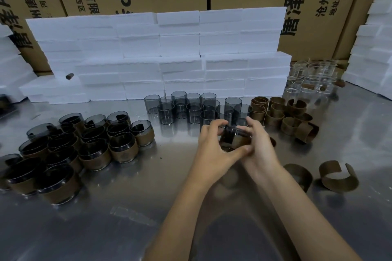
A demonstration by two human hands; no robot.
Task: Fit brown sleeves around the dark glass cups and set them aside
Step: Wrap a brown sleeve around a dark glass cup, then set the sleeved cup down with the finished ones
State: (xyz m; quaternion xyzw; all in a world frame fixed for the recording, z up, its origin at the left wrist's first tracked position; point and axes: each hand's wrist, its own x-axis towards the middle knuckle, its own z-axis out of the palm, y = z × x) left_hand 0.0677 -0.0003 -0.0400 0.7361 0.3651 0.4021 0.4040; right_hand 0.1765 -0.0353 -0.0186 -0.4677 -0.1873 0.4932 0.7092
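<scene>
A cup (230, 134) is gripped at the table's (127, 218) centre by the left hand (214, 144) and right hand (257, 144), so a sleeve (240, 141) can be wrapped round it. Roughly twenty finished cups (70, 150) are massed at nine o'clock, some fifteen bare cups (195, 108) at twelve, a dozen-odd sleeves (284, 114) at one, two (337, 178) at four.

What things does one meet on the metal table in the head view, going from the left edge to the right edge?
Sleeved dark cups → bare dark glass cups → left hand and right hand, holding one cup with its sleeve → loose brown sleeves → two open sleeves lying near.
</scene>
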